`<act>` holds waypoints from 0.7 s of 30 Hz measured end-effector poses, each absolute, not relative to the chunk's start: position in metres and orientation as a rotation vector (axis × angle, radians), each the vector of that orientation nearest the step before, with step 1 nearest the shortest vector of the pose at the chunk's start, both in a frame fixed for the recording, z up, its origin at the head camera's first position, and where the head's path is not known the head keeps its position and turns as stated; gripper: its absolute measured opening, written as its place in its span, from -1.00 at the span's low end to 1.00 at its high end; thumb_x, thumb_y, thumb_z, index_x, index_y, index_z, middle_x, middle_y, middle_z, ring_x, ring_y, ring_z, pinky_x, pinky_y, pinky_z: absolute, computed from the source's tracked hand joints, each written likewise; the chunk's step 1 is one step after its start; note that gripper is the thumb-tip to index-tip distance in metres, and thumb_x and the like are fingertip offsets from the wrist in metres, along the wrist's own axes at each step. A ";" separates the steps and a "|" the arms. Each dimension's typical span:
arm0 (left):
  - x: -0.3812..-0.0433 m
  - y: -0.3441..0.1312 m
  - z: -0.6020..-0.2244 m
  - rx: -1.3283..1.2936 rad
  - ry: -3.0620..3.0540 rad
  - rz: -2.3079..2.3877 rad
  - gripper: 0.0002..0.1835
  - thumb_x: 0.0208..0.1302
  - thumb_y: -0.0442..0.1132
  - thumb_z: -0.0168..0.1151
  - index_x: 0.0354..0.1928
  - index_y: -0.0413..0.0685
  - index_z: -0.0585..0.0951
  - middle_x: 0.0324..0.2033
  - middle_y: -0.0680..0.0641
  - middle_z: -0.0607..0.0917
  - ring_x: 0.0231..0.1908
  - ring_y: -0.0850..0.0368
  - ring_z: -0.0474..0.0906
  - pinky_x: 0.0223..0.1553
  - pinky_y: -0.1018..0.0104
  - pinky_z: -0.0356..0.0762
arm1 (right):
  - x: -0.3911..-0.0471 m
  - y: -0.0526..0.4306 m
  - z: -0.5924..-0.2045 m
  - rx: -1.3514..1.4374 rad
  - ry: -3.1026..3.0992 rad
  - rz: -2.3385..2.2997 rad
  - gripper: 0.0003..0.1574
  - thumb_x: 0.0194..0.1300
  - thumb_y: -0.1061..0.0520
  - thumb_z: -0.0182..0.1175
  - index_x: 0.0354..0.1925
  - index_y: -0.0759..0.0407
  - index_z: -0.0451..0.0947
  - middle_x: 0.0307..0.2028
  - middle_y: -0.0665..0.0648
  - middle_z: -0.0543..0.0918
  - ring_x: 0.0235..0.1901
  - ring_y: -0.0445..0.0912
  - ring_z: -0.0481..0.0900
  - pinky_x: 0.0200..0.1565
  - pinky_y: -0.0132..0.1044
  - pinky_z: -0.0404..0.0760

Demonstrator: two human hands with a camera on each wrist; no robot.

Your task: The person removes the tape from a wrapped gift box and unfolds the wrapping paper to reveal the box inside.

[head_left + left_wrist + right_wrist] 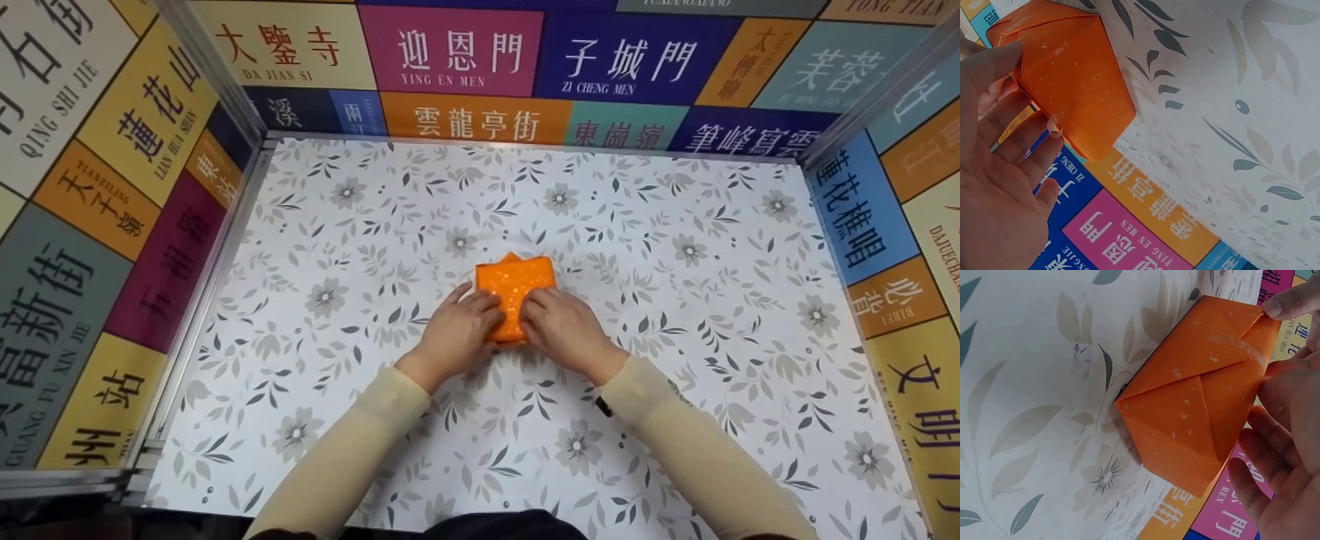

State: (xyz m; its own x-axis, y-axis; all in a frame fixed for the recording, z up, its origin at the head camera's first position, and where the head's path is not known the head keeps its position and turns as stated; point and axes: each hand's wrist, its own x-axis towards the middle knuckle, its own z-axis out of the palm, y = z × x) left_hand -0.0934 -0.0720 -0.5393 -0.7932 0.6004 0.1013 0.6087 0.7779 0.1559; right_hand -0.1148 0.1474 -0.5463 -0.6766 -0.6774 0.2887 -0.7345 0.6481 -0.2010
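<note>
A small box wrapped in speckled orange paper (516, 289) sits near the middle of the table, between both hands. My left hand (461, 326) holds its left side, the thumb at the folded end and the fingers along an edge. A small clear curl like tape (1056, 129) shows by those fingertips in the left wrist view. From the right side, my right hand (564, 326) grips the wrapped box, its thumb at a corner. Triangular folded flaps (1185, 410) and a shiny clear strip (1253, 350) mark that end in the right wrist view.
The table (360, 247) has a white cover with grey flowers and leaves. Upright panels with coloured Chinese signs (465, 52) border it at the back, left and right. A small dark object (604, 406) shows beside the right sleeve.
</note>
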 end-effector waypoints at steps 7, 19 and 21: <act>-0.094 -0.072 -0.538 -0.987 -2.946 -0.291 -0.57 0.19 -0.02 0.39 0.07 -0.03 0.67 0.19 -0.08 0.60 0.27 -0.03 0.42 0.45 0.03 -0.06 | -0.108 0.151 -0.541 1.185 -2.732 0.470 -0.90 0.32 0.09 0.19 -0.27 0.09 0.58 -0.13 0.06 0.59 -0.13 -0.02 0.51 -0.01 -0.15 0.57; -0.094 -0.074 -0.537 -0.995 -2.931 -0.268 -0.59 0.12 -0.07 0.42 0.02 -0.01 0.67 0.19 -0.07 0.60 0.27 -0.03 0.42 0.45 0.05 -0.03 | -0.093 0.171 -0.533 1.337 -2.567 0.700 -0.92 0.16 0.18 0.36 -0.35 0.10 0.63 -0.22 0.01 0.62 -0.23 -0.08 0.57 -0.20 -0.19 0.61; -0.094 -0.074 -0.537 -0.996 -2.938 -0.264 -0.58 0.11 -0.07 0.43 0.02 0.00 0.67 0.20 -0.06 0.59 0.27 -0.02 0.42 0.45 0.05 -0.04 | -0.095 0.175 -0.532 1.296 -2.557 0.719 -0.92 0.18 0.17 0.36 -0.32 0.09 0.64 -0.22 0.00 0.63 -0.23 -0.09 0.58 -0.20 -0.19 0.61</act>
